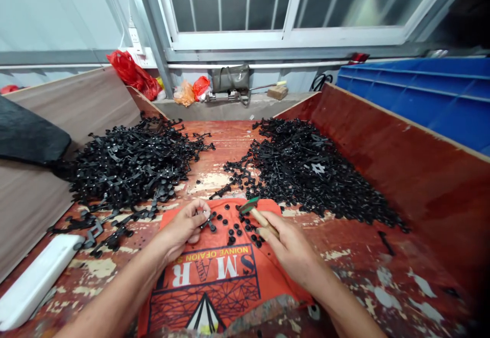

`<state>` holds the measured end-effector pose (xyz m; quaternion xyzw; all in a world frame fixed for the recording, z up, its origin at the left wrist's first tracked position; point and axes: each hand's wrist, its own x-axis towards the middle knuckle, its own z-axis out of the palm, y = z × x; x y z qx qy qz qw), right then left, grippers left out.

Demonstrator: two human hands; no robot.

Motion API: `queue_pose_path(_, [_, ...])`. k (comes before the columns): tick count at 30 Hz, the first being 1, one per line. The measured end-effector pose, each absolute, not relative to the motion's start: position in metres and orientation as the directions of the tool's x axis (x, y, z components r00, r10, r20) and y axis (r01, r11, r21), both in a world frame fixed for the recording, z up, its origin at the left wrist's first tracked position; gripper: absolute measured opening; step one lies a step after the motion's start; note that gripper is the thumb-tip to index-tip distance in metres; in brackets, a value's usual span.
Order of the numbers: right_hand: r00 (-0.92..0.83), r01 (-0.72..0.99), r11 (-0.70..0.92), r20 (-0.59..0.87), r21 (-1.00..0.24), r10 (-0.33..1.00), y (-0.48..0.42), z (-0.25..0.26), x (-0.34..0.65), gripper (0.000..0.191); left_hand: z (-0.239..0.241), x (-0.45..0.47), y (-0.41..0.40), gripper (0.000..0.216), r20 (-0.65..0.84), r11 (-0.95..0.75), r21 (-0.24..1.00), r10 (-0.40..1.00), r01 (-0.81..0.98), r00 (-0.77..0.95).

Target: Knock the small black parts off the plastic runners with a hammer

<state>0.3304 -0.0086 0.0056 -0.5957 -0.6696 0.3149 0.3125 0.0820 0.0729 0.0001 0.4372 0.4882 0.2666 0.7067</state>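
Observation:
My left hand (pixel 187 225) pinches a small black plastic part (pixel 209 221) with rounded ends, over an orange printed cloth (pixel 225 297). My right hand (pixel 287 243) is wrapped round the wooden handle of a small knife (pixel 265 221). Its short blade looks green and points up and to the left. Between the two hands, several small round black pieces (pixel 230 240) lie scattered on the cloth; a few sit right under the knife.
Heaps of black plastic parts lie at the left (pixel 130 162) and right (pixel 306 169). Boards wall in both sides, with a blue crate (pixel 421 93) beyond the right board (pixel 390 149). A white oblong case (pixel 40 279) lies front left. Plastic bags (pixel 136 75) and a grey-green pouch (pixel 230 78) sit at the back.

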Motion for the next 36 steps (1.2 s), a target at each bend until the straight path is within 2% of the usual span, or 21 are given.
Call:
queue_pose_path(4, [-0.117, 0.597, 0.058, -0.016, -0.8, 0.993, -0.014, 0.002, 0.333, 0.038, -0.006, 0.09, 0.08, 0.037, -0.464, 0.481, 0.875, 0.803, 0.053, 0.375])
queue_pose_path(9, [-0.135, 0.621, 0.074, -0.014, -0.78, 0.991, -0.013, 0.0, 0.331, 0.039, -0.017, 0.095, 0.083, 0.03, -0.426, 0.42, 0.903, 0.851, 0.089, 0.309])
queue_pose_path(18, [-0.164, 0.626, 0.075, -0.036, -0.776, 0.986, -0.009, 0.002, 0.326, 0.04, -0.022, 0.093, 0.08, 0.032, -0.379, 0.385, 0.921, 0.864, 0.05, 0.332])
queue_pose_path(28, [-0.183, 0.67, 0.091, -0.045, -0.737, 0.982, -0.003, 0.002, 0.322, 0.042, -0.031, 0.095, 0.082, 0.03, -0.344, 0.324, 0.939, 0.89, 0.114, 0.299])
queue_pose_path(32, [-0.196, 0.682, 0.127, -0.012, -0.72, 0.981, 0.001, 0.006, 0.316, 0.046, -0.033, 0.094, 0.082, 0.031, -0.331, 0.301, 0.943, 0.899, 0.144, 0.287])
queue_pose_path(36, [-0.215, 0.638, 0.25, 0.144, -0.728, 0.966, 0.005, 0.014, 0.302, 0.049, -0.032, 0.095, 0.082, 0.03, -0.309, 0.275, 0.949, 0.91, 0.154, 0.278])
